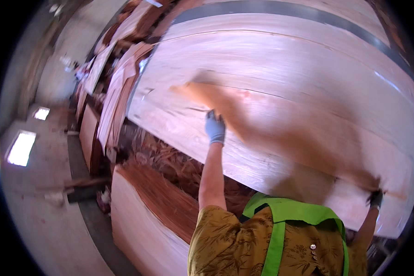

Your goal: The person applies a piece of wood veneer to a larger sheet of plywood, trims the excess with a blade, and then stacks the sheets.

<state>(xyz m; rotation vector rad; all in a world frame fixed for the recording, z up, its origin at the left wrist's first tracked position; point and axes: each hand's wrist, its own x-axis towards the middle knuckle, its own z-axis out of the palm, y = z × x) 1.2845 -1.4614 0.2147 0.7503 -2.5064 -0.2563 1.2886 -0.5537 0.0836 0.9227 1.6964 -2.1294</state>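
A long, uneven strip of orange-brown wood veneer [225, 108] stretches across a broad pale sheet of wood veneer [280, 60], smeared by motion and throwing a shadow. At its left part my left hand [215, 127], in a grey-blue glove, has its fingers closed on the near edge. Farther right, my right hand [376, 198], in a darker-looking glove, is closed at the strip's other end, close to the pale sheet's near right corner. The fingers of the right hand are partly blurred and in shade.
A dark grey band [280, 8] crosses the far side of the sheet. Stacked veneer sheets [119, 96] lean at the left. Nearer me stands a thick veneer stack [152, 202], with loose reddish scraps [170, 161] between it and the pale sheet.
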